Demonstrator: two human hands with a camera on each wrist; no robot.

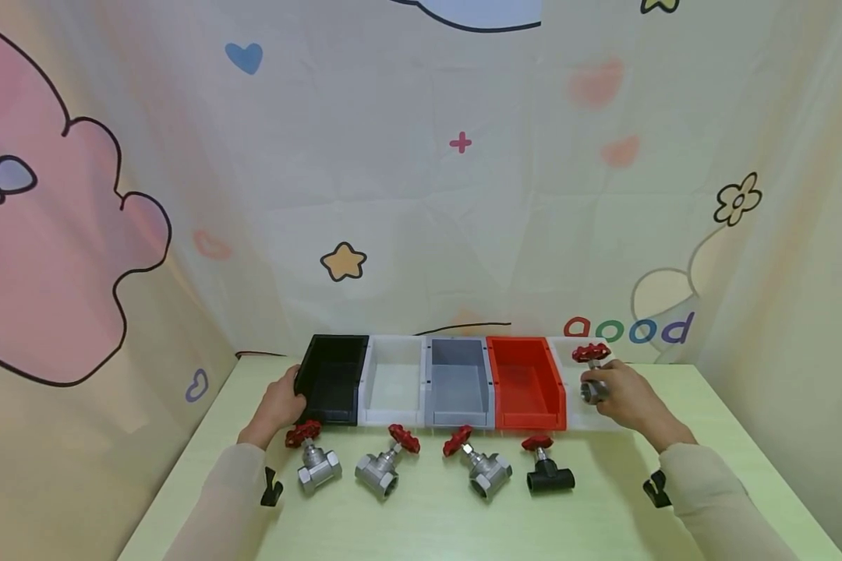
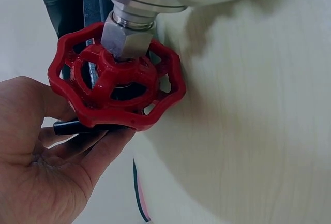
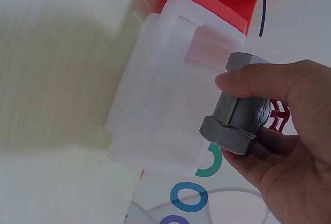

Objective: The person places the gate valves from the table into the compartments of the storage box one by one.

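Observation:
My right hand (image 1: 630,399) grips a gate valve (image 3: 239,111) by its grey metal body, over the translucent white bin (image 3: 150,92) at the right end of the row. The valve's red handwheel (image 1: 591,353) sticks up above the fingers in the head view. At the row's other end, my left hand (image 1: 275,405) holds the outer wall of the black bin (image 1: 360,393), its fingertips partly hidden behind a red handwheel (image 2: 170,74) in the left wrist view. That handwheel belongs to a silver valve (image 1: 319,469) on the table near this hand.
Between the end bins stand a white bin (image 1: 393,418), a grey bin (image 1: 461,419) and a red bin (image 1: 531,421). In front lie two more silver valves (image 1: 377,473) and a black-bodied valve (image 1: 550,478). A printed curtain (image 1: 407,195) hangs behind the pale table (image 1: 428,530).

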